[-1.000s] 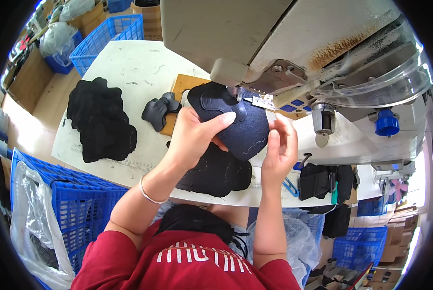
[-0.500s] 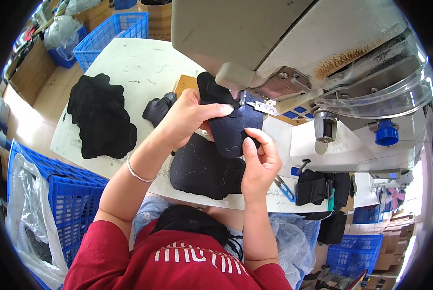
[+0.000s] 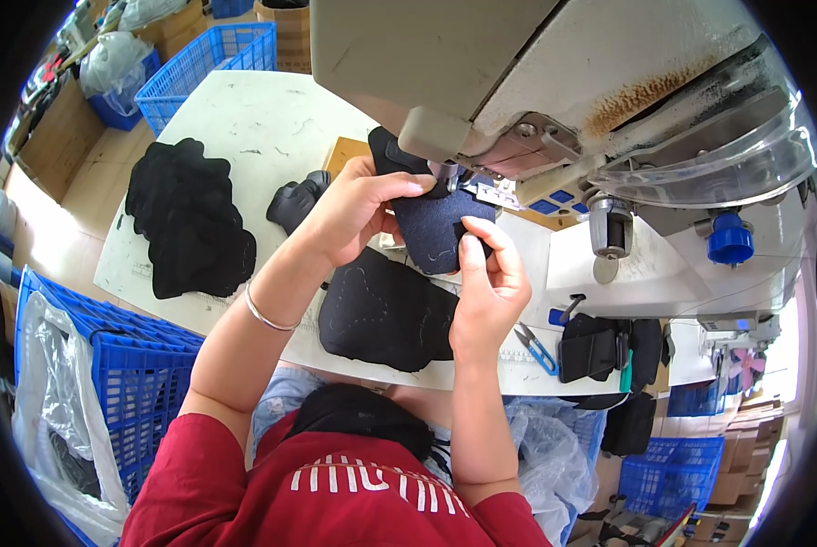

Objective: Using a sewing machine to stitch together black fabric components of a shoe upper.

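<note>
A dark fabric piece (image 3: 436, 228) lies under the needle area of a sewing machine (image 3: 445, 171). My left hand (image 3: 358, 205) pinches its left side, thumb on top, close to the presser foot. At its lower right edge, my right hand (image 3: 488, 292) grips it between thumb and fingers. Below my hands, a black padded piece with pale stitch lines (image 3: 381, 314) rests on the table. To the left of it sits a pile of black fabric pieces (image 3: 190, 219). A small black bundle (image 3: 297, 201) lies between that pile and my left hand.
Thread snips with blue handles (image 3: 538, 350) lie right of my right hand, beside black pouches (image 3: 595, 351). The machine head (image 3: 426, 55) overhangs the white table (image 3: 253, 118). A blue crate with a plastic liner (image 3: 144, 392) stands at the left, and another blue crate (image 3: 235, 55) behind.
The fabric piece has moved farther under the presser foot, away from me, and both hands have gone slightly with it. The view has shifted a little.
</note>
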### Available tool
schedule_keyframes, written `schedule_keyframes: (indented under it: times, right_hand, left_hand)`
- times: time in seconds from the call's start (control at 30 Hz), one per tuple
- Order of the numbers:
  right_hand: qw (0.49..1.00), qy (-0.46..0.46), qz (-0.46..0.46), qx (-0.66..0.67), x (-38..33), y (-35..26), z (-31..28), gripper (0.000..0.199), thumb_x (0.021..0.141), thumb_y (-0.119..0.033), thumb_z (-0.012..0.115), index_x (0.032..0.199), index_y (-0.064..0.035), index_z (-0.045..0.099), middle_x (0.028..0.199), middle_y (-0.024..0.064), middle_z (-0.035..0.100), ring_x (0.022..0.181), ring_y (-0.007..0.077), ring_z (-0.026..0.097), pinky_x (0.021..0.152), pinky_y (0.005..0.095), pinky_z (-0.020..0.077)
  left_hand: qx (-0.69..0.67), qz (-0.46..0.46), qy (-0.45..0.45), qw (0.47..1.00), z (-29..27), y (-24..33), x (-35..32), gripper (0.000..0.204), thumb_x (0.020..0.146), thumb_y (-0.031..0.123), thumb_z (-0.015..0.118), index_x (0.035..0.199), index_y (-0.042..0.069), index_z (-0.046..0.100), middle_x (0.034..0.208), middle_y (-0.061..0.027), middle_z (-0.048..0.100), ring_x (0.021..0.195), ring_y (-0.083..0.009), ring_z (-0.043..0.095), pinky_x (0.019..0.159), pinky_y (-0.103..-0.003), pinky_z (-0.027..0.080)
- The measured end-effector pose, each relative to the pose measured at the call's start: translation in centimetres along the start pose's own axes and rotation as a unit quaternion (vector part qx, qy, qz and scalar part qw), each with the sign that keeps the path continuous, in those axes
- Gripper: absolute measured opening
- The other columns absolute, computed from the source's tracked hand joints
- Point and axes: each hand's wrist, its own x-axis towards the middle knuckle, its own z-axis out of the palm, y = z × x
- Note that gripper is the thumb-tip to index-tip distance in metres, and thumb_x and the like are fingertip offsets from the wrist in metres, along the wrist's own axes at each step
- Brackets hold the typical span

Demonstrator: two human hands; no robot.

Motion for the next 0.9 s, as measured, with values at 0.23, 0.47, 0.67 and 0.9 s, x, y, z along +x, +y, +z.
schedule_keyframes:
  times: [0.23,0.47,0.67,0.9]
  right_hand:
    - [0.999,0.001,-0.019,-0.045,1.1,0.2,-0.8,0.016,0.089,-0.001,0.058,0.104,0.0007,0.066,0.093,-0.0003,0.064,0.074,0.0027,0.053,0.065,0.0176,0.044]
    - [0.999,0.038,-0.037,0.002,1.9,0.5,-0.8,0.018,0.09,-0.002,0.057,0.105,0.0021,0.065,0.1,0.0048,0.065,0.089,0.0075,0.058,0.08,0.0205,0.0454]
    - [0.996,0.081,-0.032,0.009,1.9,1.6,-0.8,0.018,0.09,-0.002,0.057,0.106,0.003,0.063,0.102,0.005,0.063,0.089,0.0069,0.057,0.079,0.0197,0.0447]
    - [0.992,0.067,0.016,0.106,2.7,1.3,-1.5,0.013,0.094,-0.013,0.051,0.098,-0.0031,0.059,0.088,-0.003,0.053,0.078,0.0004,0.045,0.068,0.0161,0.0361]
  left_hand:
    - [0.003,0.038,0.005,0.999,0.8,-0.3,-1.0,0.012,0.085,0.011,0.062,0.093,0.003,0.066,0.082,-0.0015,0.065,0.061,-0.0084,0.058,0.046,-0.022,0.045]
    - [0.092,0.082,0.019,0.992,1.3,-0.2,-1.8,0.015,0.085,0.015,0.065,0.094,0.004,0.063,0.078,-0.0024,0.063,0.054,-0.0078,0.055,0.044,-0.021,0.044]
    - [0.024,0.037,0.018,0.999,0.3,2.5,-1.4,0.025,0.084,0.016,0.067,0.093,-0.007,0.061,0.073,-0.0089,0.063,0.05,-0.0129,0.058,0.042,-0.025,0.049]
    - [0.077,0.055,0.049,0.994,0.4,1.3,-2.4,0.027,0.081,0.015,0.072,0.091,-0.007,0.061,0.073,-0.01,0.064,0.048,-0.0132,0.058,0.043,-0.024,0.05]
